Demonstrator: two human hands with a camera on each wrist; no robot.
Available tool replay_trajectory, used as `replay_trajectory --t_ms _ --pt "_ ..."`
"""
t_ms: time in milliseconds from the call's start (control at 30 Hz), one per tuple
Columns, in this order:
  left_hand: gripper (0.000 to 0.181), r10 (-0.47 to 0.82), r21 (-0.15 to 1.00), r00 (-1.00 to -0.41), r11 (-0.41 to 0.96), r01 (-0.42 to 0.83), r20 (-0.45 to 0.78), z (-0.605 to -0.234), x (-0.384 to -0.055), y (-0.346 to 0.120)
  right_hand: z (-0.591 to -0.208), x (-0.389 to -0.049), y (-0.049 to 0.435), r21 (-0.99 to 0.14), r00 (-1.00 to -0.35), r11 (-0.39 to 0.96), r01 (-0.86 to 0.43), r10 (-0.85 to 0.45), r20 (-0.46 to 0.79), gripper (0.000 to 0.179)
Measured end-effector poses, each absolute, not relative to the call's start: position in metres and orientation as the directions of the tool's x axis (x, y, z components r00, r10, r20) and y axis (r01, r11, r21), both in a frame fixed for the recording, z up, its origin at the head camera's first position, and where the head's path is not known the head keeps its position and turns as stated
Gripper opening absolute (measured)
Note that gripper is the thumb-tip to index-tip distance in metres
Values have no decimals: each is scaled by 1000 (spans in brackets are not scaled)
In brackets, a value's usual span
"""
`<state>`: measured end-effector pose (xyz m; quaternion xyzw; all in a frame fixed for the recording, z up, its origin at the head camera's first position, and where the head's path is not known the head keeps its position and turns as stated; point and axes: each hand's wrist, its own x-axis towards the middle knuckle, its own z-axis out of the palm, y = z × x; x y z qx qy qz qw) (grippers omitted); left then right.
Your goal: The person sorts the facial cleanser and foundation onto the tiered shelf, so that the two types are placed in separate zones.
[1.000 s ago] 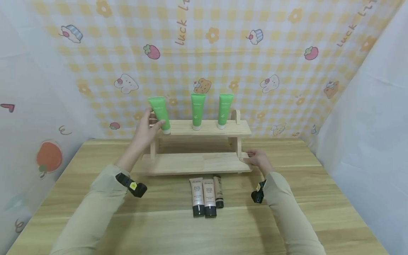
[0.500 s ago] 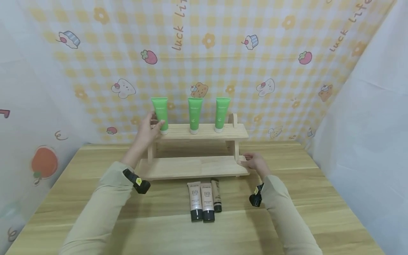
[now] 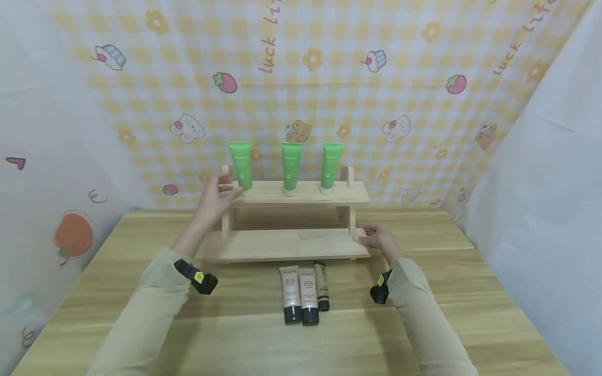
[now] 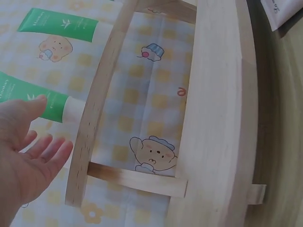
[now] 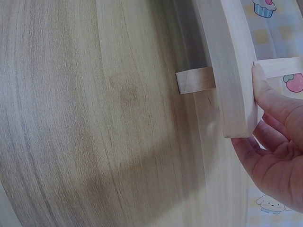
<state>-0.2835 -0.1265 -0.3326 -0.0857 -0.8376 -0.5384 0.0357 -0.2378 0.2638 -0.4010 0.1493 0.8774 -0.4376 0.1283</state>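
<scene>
A two-tier wooden display shelf [image 3: 263,244] stands at the back of the table. Three green squeeze tubes with white caps stand cap-down on its upper tier: a left tube [image 3: 242,161], a middle tube [image 3: 291,164] and a right tube [image 3: 331,163]. My left hand [image 3: 217,197] is beside the left tube, thumb overlapping its lower part. Its fingers are spread and relaxed in the left wrist view, not wrapped round the tube. At the lower tier's right end my right hand [image 3: 380,240] pinches the board, thumb on top and fingers beneath, as the right wrist view shows.
In front of the shelf lie two BB cream tubes, a left one [image 3: 290,293] and a right one [image 3: 308,295], with a slimmer dark-capped tube [image 3: 322,284] alongside. A checked cloth [image 3: 310,94] hangs close behind the shelf.
The left green tube has gone from tilted in my left hand to standing upright on the upper tier. My left fingers have loosened from it. My right hand stays on the shelf.
</scene>
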Motion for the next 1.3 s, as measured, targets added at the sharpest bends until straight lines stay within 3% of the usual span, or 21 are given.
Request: replay_trajectory --t_ms 333,800,1033,1300 --pt "56 77 906 -989 396 145 125 -347 -264 -135 -401 -240 267 -733 -909 550 401 136 -394 59" --pt "50 205 906 -979 412 100 15 -386 -218 -114 -395 -241 268 -705 -905 596 385 94 -415 74" --pt "47 305 883 -950 462 86 -68 -418 -194 -94 -397 -243 267 -733 -903 547 405 113 -415 63" --pt "37 330 882 -938 466 64 -107 -437 -178 -77 -395 -243 266 -709 -901 577 407 126 -414 62"
